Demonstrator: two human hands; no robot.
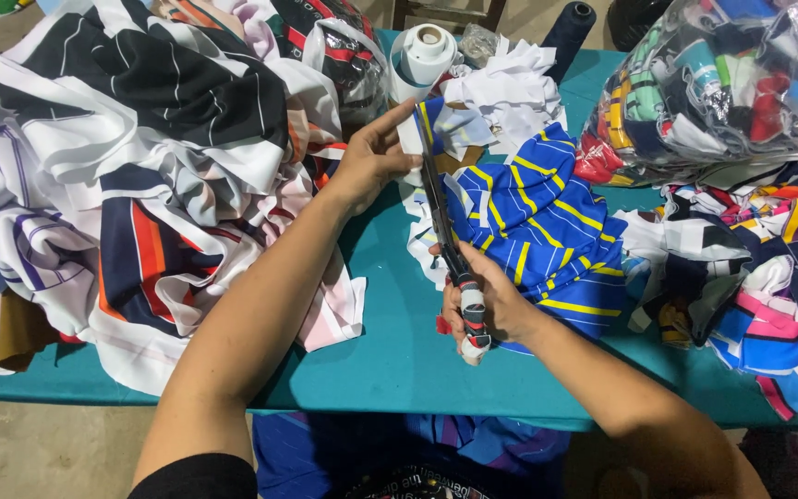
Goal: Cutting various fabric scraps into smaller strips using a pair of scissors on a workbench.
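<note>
the right hand grips the handles of the scissors, fingers clenched through the loops, which are wrapped in striped cloth strips. the blades run up and away from the hand, nearly upright in the view, with the tips close to the left hand. the left hand pinches the top edge of a white strip between thumb and fingers, holding it taut just left of the blades. that strip belongs to the blue cloth, a piece with yellow stripes that lies bunched on the table right of the scissors, partly under the right hand; whether the blades have bitten into it i cannot tell. the cloth sits near the middle of the teal table, touching the blades along its left edge. to the left, a big heap of mixed fabric in white, black, navy, red and orange covers that end of the table and hangs over its edge. behind the left hand stands a white roll, and just right of it a pile of white scraps. a dark thread cone stands behind those scraps. at the far right a clear bag stuffed with coloured offcuts rests on the table, and below it lies a loose heap of bright scraps in pink, yellow, navy and white, just beside the blue cloth.
</note>
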